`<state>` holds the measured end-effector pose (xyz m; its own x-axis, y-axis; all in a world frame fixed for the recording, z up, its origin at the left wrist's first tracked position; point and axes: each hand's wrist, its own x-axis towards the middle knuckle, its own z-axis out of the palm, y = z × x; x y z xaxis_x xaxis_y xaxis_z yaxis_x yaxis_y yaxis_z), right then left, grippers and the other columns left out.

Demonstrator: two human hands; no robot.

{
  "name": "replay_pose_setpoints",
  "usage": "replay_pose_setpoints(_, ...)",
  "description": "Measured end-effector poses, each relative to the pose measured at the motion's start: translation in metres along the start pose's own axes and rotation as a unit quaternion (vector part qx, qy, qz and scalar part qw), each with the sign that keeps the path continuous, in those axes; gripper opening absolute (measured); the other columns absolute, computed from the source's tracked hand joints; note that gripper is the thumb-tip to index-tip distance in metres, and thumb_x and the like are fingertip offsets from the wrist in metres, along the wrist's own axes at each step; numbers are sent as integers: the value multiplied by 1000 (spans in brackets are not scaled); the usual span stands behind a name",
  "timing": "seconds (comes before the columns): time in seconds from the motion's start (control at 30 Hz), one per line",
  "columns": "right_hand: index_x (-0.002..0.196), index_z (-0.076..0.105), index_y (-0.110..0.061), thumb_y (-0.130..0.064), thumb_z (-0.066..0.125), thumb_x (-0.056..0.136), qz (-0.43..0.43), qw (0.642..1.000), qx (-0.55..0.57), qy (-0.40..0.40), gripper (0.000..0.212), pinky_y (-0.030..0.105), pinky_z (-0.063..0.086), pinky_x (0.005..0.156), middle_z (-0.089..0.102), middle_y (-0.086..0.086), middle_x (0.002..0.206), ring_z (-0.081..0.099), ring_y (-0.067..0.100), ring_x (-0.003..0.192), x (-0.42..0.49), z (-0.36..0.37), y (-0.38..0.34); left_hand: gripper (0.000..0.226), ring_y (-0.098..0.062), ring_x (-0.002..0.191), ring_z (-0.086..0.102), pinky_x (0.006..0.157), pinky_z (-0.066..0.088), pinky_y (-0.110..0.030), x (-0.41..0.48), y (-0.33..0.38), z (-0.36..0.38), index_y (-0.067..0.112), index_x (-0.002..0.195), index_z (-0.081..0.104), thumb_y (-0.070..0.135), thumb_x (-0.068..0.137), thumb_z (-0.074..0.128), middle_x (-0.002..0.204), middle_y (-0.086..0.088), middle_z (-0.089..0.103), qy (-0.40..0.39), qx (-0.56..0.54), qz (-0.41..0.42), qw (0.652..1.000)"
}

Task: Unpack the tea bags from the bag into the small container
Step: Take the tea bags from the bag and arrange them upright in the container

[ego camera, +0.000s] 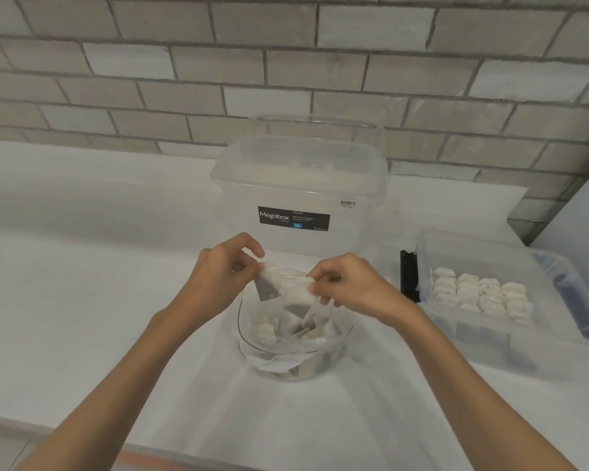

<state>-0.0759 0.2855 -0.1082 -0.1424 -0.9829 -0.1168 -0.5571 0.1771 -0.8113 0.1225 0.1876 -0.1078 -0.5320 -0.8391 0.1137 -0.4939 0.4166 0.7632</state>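
The tea bags [286, 329] lie heaped in the small container [252, 348], a round clear tub on the white countertop [82, 300] right in front of me, and by my reading it is already well filled. Just above its rim I have both hands at work: the left hand [225, 277] pinches the upper corner of a single tea bag [267, 287] between thumb and fingertips, and the right hand [351, 283] pinches the crumpled clear bag [296, 290], from which another sachet hangs down toward the tub. The film is thin and blurred, so I cannot tell how many sachets remain inside it. I judge the task to be well along, with at least these two pieces left to drop and the bag to be emptied. Behind the tub stands a tall clear Megabox storage box [296, 185], lid on. To my right sits a low clear bin [490, 338] with neat rows of white packets [480, 290], a black object [409, 277] beside it, and a grey tiled wall [286, 62] behind.
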Motion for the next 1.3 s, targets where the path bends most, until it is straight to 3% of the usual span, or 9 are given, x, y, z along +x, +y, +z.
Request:
replay_pose_setpoints(0.17, 86, 70, -21, -11, 68, 85, -54, 996, -55, 45, 11, 12, 45, 57, 68, -3, 67, 63, 5, 59, -13, -34, -21, 6, -5, 76, 64, 67, 42, -4, 7, 12, 1, 23, 86, 71, 18, 87, 69, 76, 11, 71, -13, 37, 28, 999)
replay_pose_setpoints(0.3, 88, 72, -21, -19, 66, 89, -75, 989, -94, 86, 6, 21, 48, 65, 71, 1, 71, 67, 10, 67, -29, -64, -31, 6, -1, 76, 63, 71, 46, -8, 18, 35, 6, 25, 83, 73, 21, 87, 70, 77, 15, 71, -30, 41, 70, 996)
replay_pose_setpoints(0.47, 92, 73, -22, -21, 65, 89, -60, 981, -134, 129, 8, 25, 51, 73, 72, 0, 72, 67, 10, 73, -55, -107, -26, 5, 3, 73, 61, 72, 45, -7, 32, 82, 20, 23, 84, 74, 19, 86, 70, 79, 16, 70, -44, 18, 140, 989)
replay_pose_setpoints(0.6, 92, 73, -24, -23, 65, 88, -34, 970, -153, 185, 8, 27, 51, 70, 71, -3, 70, 64, 7, 70, -78, -150, -10, 6, -3, 71, 61, 72, 49, -16, 46, 126, 40, 25, 83, 74, 21, 85, 70, 78, 14, 69, -64, 15, 205, 977)
replay_pose_setpoints(0.7, 92, 72, -19, -19, 65, 89, -2, 964, -160, 212, 8, 23, 52, 65, 71, 0, 70, 63, 4, 64, -94, -179, 12, 7, 3, 67, 56, 63, 43, -7, 53, 154, 60, 28, 83, 74, 23, 85, 70, 74, 18, 65, -77, 3, 239, 968)
replay_pose_setpoints(0.8, 90, 71, -18, -12, 64, 89, 62, 963, -179, 191, 9, 21, 52, 60, 71, 1, 68, 64, 5, 61, -102, -196, 48, 6, 2, 69, 56, 66, 42, -7, 55, 175, 82, 29, 83, 73, 25, 85, 70, 76, 17, 66, -102, -1, 261, 960)
replay_pose_setpoints(0.93, 94, 70, -12, -3, 57, 88, 173, 957, -208, 101, 17, 19, 51, 56, 71, 3, 67, 66, 11, 64, -94, -199, 108, 6, 1, 73, 58, 69, 44, -14, 55, 189, 109, 31, 82, 72, 27, 86, 69, 82, 16, 68, -134, 9, 271, 953)
replay_pose_setpoints(1.07, 98, 68, -8, 0, 55, 87, 264, 939, -218, 20, 18, 19, 50, 51, 72, 10, 80, 66, 12, 63, -82, -189, 152, 5, 1, 73, 58, 67, 43, -16, 57, 193, 129, 29, 84, 73, 27, 86, 69, 83, 15, 68, -157, 30, 270, 949)
replay_pose_setpoints(1.3, 101, 70, -12, 2, 55, 82, 282, 924, -259, -19, 27, 18, 41, 49, 57, -2, 75, 53, 10, 59, -77, -179, 171, 6, -2, 77, 61, 67, 43, -11, 63, 195, 158, 26, 85, 73, 23, 86, 69, 85, 14, 69, -208, 54, 251, 944)
